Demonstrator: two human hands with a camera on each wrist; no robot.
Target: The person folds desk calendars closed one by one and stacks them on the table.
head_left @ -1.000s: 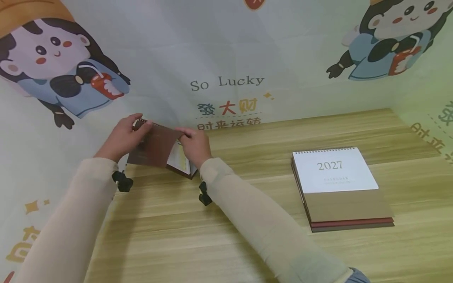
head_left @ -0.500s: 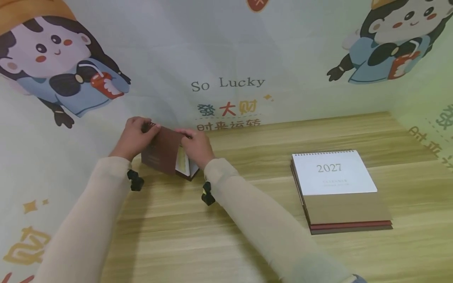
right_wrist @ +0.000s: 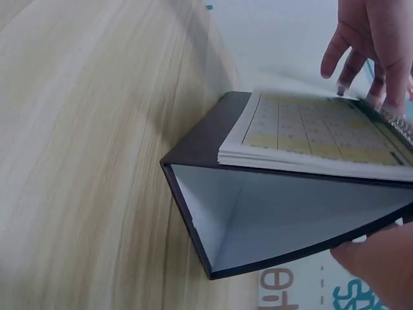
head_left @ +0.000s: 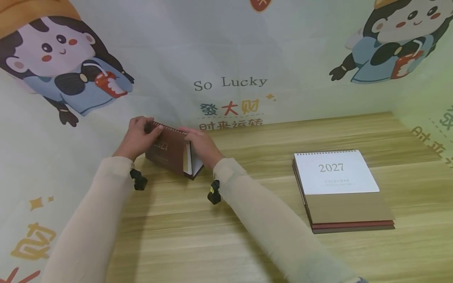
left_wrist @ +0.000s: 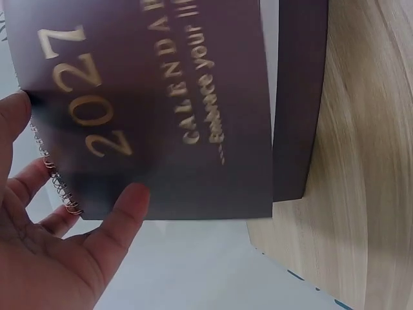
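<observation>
A small dark brown desk calendar stands like a tent at the back left of the table. Its cover carries gold "2027" lettering in the left wrist view. My left hand grips the spiral-bound top at the left corner, thumb in front and fingers behind. At the right corner, my right hand holds the top edge. From the right wrist view, the calendar's hollow triangular stand shows end-on, with the printed pages sloping over one side.
On the right of the wooden table lies a larger calendar with a white "2027" page over a brown base. A printed cloth backdrop rises close behind the small calendar and along both sides.
The raised brown cover has come down over the pages, so its front now faces the camera. My left hand has moved right with it; the right hand stays at the calendar's top right corner.
</observation>
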